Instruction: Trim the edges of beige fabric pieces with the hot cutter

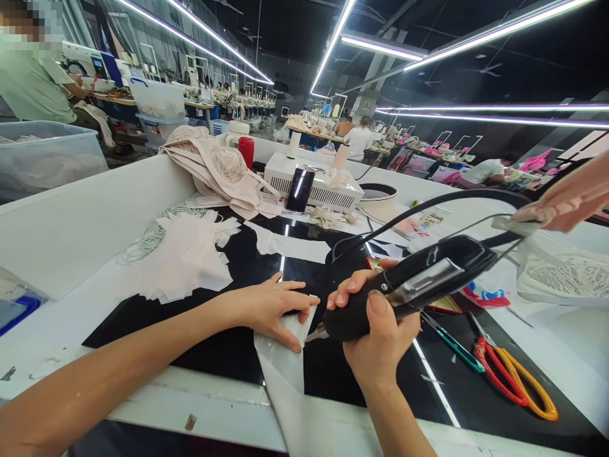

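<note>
My left hand (276,311), its fingers spread, presses on a strip of white fabric (285,374) that hangs over the table's front edge. My right hand (380,330) is wrapped round a black corded hand tool (409,285) with a metal lever. The tool's narrow metal tip is beside the strip, close to my left fingertips. Both hands are over a glossy black board (219,343). A curved white fabric piece (290,244) lies behind them. To the left is a heap of pale fabric pieces (185,260).
Red-and-orange scissors (514,374) and teal tweezers (454,343) lie at the right. Behind the board are stacked beige bra pieces (214,165), a phone (299,189) and a white vented machine (328,187). A black cable arches at right. Several people work farther off.
</note>
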`<move>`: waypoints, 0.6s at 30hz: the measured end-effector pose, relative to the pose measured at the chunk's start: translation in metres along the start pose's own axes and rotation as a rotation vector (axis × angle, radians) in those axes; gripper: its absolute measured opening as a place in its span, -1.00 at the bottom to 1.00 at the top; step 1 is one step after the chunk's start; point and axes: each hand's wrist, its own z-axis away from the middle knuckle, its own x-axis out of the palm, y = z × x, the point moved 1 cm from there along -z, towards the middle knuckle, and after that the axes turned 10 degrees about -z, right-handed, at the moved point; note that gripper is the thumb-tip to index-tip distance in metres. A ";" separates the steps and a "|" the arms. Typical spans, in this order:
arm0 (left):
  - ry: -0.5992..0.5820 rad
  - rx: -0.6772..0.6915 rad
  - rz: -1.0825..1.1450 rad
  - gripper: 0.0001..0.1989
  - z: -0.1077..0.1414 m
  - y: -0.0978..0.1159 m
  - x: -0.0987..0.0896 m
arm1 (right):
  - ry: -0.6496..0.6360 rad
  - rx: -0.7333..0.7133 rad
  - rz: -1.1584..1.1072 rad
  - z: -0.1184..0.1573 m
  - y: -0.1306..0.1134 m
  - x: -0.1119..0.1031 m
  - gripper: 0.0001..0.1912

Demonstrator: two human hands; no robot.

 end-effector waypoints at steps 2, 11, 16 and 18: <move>0.002 0.001 -0.006 -0.69 0.000 0.000 0.000 | 0.000 0.002 0.013 0.000 0.000 0.001 -0.59; 0.047 0.043 0.016 -0.69 0.003 -0.007 0.008 | 0.026 -0.048 0.023 -0.007 -0.012 -0.004 -0.60; 0.147 0.098 -0.052 -0.70 -0.001 -0.012 0.012 | 0.031 -0.033 0.068 -0.004 -0.013 -0.007 -0.55; 0.221 0.109 -0.097 -0.70 -0.001 -0.010 0.010 | 0.036 -0.026 0.079 -0.003 -0.013 -0.008 -0.55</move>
